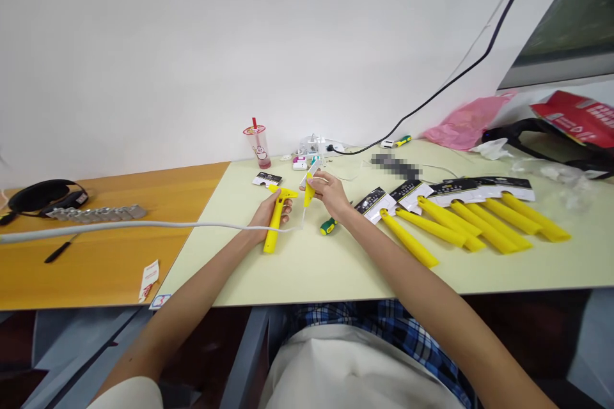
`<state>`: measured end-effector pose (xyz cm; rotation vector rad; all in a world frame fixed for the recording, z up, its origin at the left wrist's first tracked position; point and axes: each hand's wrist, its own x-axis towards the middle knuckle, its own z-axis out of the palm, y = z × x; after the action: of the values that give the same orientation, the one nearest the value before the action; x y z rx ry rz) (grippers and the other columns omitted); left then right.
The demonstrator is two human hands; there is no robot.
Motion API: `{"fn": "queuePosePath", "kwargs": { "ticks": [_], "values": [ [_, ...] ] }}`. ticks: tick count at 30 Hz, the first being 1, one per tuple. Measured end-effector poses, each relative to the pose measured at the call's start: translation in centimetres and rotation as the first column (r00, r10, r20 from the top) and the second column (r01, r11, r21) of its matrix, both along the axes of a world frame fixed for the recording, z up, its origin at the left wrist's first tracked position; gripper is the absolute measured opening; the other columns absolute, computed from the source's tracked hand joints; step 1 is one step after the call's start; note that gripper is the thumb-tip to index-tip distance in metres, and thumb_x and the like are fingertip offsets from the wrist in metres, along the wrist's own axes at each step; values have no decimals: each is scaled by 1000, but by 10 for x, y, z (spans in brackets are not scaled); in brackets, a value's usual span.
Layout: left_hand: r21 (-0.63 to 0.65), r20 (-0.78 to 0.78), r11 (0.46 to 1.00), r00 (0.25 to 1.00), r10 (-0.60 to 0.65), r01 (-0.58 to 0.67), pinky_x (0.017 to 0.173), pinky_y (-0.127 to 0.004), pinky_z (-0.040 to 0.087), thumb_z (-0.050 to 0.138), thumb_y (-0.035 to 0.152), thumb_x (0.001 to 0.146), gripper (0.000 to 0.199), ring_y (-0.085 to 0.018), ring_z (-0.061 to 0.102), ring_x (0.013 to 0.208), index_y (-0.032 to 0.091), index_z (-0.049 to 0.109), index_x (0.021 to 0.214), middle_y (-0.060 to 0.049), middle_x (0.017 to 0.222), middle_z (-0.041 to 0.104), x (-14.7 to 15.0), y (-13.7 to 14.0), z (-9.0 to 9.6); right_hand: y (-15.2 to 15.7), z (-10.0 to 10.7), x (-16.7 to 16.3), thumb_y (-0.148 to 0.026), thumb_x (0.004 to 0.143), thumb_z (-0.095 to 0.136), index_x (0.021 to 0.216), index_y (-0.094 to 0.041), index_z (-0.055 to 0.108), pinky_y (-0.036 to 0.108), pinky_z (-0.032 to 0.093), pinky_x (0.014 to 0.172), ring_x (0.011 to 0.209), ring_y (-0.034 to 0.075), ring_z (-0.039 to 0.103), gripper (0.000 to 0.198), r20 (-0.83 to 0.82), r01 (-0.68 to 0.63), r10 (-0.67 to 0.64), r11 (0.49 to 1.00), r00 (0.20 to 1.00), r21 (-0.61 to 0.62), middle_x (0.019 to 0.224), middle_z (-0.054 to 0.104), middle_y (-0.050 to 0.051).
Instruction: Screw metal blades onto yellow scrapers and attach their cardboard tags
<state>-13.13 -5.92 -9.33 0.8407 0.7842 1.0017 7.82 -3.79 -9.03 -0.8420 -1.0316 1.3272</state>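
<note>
My left hand (pixel 270 209) is wrapped round a yellow T-shaped plastic tool (pixel 273 227), its crosspiece up and its handle slanting down toward me. A little to the right, my right hand (pixel 329 190) grips a small yellow-and-white device (pixel 309 186) whose pale flat part points up. A white cable (pixel 211 224) runs in from the left past my left wrist and appears to meet the device's lower end. The two held things are close together but apart. Under my right wrist lies a green-and-yellow screwdriver (pixel 329 225). Behind my left hand is a black-and-white card (pixel 267 179).
Several yellow handles (pixel 410 239) with black-and-white cards lie on the right. A cup with a red straw (pixel 258 148) stands near the wall beside a power strip (pixel 314 144). A black cord (pixel 446 84) hangs down to it. Sockets (pixel 96 212) and a headset (pixel 45 198) lie left.
</note>
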Motion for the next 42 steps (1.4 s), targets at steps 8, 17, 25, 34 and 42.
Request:
{"fn": "queuePosePath", "kwargs": {
  "ticks": [8, 17, 25, 34, 42],
  "values": [
    [97, -97, 995, 995, 5, 4, 50, -22, 45, 95, 48, 80, 46, -11, 58, 68, 13, 69, 95, -4, 89, 66, 2, -4, -1, -11, 0, -10, -71, 63, 95, 82, -21, 71, 31, 61, 84, 89, 19, 73, 58, 57, -36, 35, 999, 998, 16, 92, 78, 4],
    [189, -203, 982, 978, 43, -4, 53, -23, 45, 98, 60, 72, 58, -11, 57, 70, 12, 71, 89, -5, 85, 65, 4, -5, -5, -10, -6, -14, -61, 60, 100, 83, -23, 73, 34, 58, 79, 80, 20, 69, 52, 68, 3, -8, 997, 998, 73, 82, 76, 1],
    [168, -195, 985, 979, 66, -33, 52, -24, 45, 98, 60, 72, 57, -11, 57, 68, 13, 69, 89, -4, 82, 64, 6, -7, 0, -14, -5, -14, -61, 67, 96, 80, -20, 79, 33, 57, 82, 79, 18, 66, 46, 123, -42, 31, 996, 992, 82, 81, 74, 1],
    [118, -125, 989, 986, 107, -93, 49, -23, 42, 96, 51, 77, 47, -10, 55, 62, 15, 67, 87, -2, 77, 62, 4, -2, 0, -8, -9, -12, -58, 68, 97, 89, -19, 78, 30, 59, 75, 80, 18, 70, 48, 113, -13, 9, 1000, 994, 29, 84, 76, 3],
    [109, -109, 989, 988, 113, -101, 48, -23, 40, 93, 52, 78, 46, -10, 54, 62, 16, 66, 86, -2, 78, 63, 0, 4, -5, 0, -2, -3, -36, 92, 79, 101, -21, 68, 27, 62, 73, 69, 13, 73, 21, 35, 130, -129, 991, 991, -43, 88, 70, -1]
  ]
}}
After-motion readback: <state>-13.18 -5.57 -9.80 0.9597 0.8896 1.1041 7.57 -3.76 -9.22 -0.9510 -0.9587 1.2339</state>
